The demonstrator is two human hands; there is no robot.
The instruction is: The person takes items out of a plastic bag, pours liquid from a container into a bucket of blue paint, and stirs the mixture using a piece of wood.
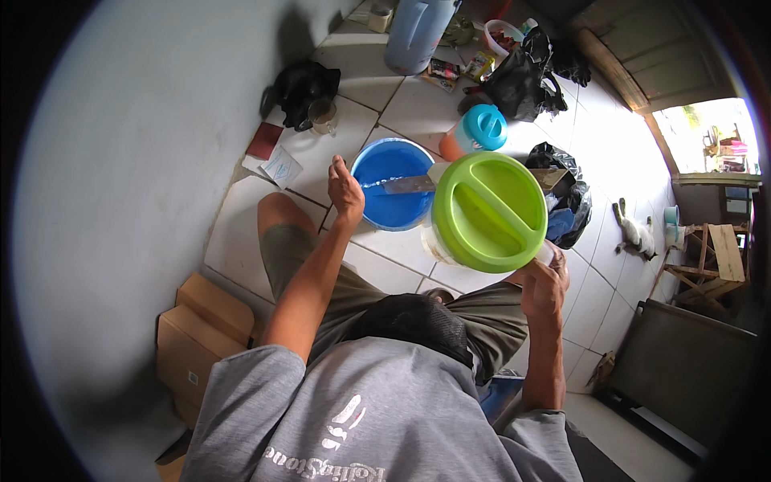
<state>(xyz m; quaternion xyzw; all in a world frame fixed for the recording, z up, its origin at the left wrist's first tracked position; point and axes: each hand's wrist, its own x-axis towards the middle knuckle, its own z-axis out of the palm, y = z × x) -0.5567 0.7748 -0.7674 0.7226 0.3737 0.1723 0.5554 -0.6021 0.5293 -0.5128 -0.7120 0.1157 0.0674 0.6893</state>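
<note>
My right hand (546, 281) is closed round the pale handle of a pitcher with a round lime-green lid (490, 210). The pitcher is tilted left, its spout over a blue bucket (393, 217). From the spout a greyish, see-through strip (408, 185), which looks like poured water, runs across the bucket's inside. At the bucket's left rim is my left hand (345, 193), palm towards it and fingers stretched out. Whether it presses on the rim I cannot tell. The bucket stands on the white tiles between my bent legs. Most of the pitcher's body is hidden under its lid.
Beyond the bucket stand an orange jug with a turquoise lid (484, 127), a glass mug (323, 116) and a tall grey-blue jug (418, 36). Black plastic bags (522, 80) lie around. Cardboard boxes (197, 345) lean by the left wall. A cat (638, 231) lies at right.
</note>
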